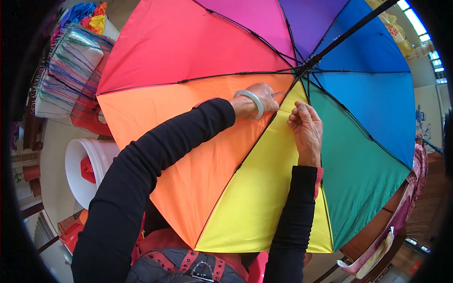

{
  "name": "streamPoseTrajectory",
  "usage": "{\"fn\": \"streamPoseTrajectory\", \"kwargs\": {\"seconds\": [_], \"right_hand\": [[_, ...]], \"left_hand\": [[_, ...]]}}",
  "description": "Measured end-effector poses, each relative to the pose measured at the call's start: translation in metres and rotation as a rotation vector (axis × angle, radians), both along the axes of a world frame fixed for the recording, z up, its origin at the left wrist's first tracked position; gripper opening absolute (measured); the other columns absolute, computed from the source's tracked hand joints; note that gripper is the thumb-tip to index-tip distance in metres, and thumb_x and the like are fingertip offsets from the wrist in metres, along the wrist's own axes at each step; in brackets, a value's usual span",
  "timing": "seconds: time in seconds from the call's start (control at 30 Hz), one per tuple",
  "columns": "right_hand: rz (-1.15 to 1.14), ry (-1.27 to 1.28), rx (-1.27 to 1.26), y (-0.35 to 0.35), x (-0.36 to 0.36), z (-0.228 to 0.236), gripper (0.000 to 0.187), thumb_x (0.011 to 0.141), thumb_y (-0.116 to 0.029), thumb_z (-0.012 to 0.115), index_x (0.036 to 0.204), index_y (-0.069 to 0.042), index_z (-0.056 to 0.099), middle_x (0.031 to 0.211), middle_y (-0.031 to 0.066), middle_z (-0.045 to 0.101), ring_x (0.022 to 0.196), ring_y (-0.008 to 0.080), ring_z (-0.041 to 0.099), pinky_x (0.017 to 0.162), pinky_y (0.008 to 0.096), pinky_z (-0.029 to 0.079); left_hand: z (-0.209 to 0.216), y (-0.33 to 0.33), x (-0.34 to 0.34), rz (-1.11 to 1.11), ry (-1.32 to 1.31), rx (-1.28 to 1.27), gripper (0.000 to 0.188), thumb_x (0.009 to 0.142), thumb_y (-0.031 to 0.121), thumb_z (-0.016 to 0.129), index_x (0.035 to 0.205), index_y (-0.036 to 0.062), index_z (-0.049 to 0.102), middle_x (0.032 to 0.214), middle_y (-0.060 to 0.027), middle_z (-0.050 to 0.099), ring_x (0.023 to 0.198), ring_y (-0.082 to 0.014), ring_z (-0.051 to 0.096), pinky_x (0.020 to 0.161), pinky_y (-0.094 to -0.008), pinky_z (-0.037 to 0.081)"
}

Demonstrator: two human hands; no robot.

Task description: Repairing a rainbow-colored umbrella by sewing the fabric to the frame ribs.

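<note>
Rainbow umbrella [271, 148] is spread open underside-up before the wearer, probably so the ribs [238, 167] can be reached, with a needle-like sliver [278, 93] gripped in the left hand's [266, 98] curled fingers and fine thread [284, 111] apparently pinched by the right hand [307, 124].

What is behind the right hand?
The umbrella: its yellow panel and green panel show around the right hand, and a black rib runs toward it from above. The cloth directly behind is covered.
</note>
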State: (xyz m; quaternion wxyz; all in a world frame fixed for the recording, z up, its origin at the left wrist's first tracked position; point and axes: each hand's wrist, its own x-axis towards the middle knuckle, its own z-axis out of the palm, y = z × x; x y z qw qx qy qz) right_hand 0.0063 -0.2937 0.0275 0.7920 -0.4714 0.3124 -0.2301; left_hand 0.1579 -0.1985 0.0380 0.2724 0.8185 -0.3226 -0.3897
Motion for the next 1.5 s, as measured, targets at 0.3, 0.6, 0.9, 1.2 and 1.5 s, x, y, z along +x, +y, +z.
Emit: {"fn": "streamPoseTrajectory", "kwargs": {"seconds": [0.3, 0.6, 0.9, 1.2, 1.5], "right_hand": [[0.25, 0.482, -0.784, 0.005, 0.013, -0.005, 0.016, 0.082, -0.014, 0.054, 0.083, 0.0, 0.061, 0.062, 0.0101, 0.058, 0.056, 0.0178, 0.057, 0.054, 0.0306, 0.047], [0.226, 0.624, -1.162, 0.011, 0.022, -0.012, 0.013, 0.073, -0.015, 0.057, 0.077, -0.003, 0.062, 0.069, 0.017, 0.061, 0.065, 0.0325, 0.06, 0.058, 0.0391, 0.046], [0.155, 0.614, -1.165, 0.012, 0.021, -0.014, 0.012, 0.074, -0.019, 0.061, 0.076, -0.008, 0.064, 0.067, 0.0139, 0.061, 0.062, 0.0299, 0.059, 0.055, 0.0373, 0.045], [0.186, 0.564, -1.051, 0.004, 0.022, -0.02, 0.011, 0.075, -0.018, 0.065, 0.078, -0.007, 0.064, 0.062, 0.0098, 0.06, 0.055, 0.0186, 0.057, 0.051, 0.0314, 0.042], [0.321, 0.57, -0.749, -0.001, 0.023, 0.001, 0.015, 0.077, -0.017, 0.063, 0.074, -0.002, 0.062, 0.057, 0.0005, 0.055, 0.05, 0.0083, 0.05, 0.045, 0.0264, 0.039]], "left_hand": [[-0.004, -0.001, 0.004, 0.011, 0.042, 0.034, 0.019, 0.065, 0.023, 0.062, 0.071, 0.0044, 0.06, 0.062, -0.0089, 0.056, 0.058, -0.0183, 0.055, 0.053, -0.0345, 0.044], [-0.007, 0.001, 0.005, -0.015, -0.009, -0.003, 0.018, 0.066, 0.021, 0.06, 0.074, 0.0048, 0.061, 0.063, -0.0084, 0.058, 0.058, -0.0172, 0.055, 0.053, -0.0339, 0.044], [-0.01, 0.014, 0.005, -0.054, 0.234, -0.31, 0.025, 0.069, 0.017, 0.057, 0.089, 0.0017, 0.062, 0.081, -0.0066, 0.062, 0.075, -0.0132, 0.056, 0.066, -0.0281, 0.044], [-0.014, 0.014, -0.001, 0.013, 0.26, -0.401, 0.024, 0.071, 0.012, 0.055, 0.092, 0.0017, 0.062, 0.085, -0.0077, 0.062, 0.082, -0.0153, 0.056, 0.075, -0.0282, 0.044], [-0.018, 0.014, -0.003, -0.01, 0.261, -0.444, 0.025, 0.073, 0.009, 0.052, 0.095, 0.0007, 0.061, 0.085, -0.0056, 0.061, 0.08, -0.0127, 0.054, 0.074, -0.0269, 0.043]]}}
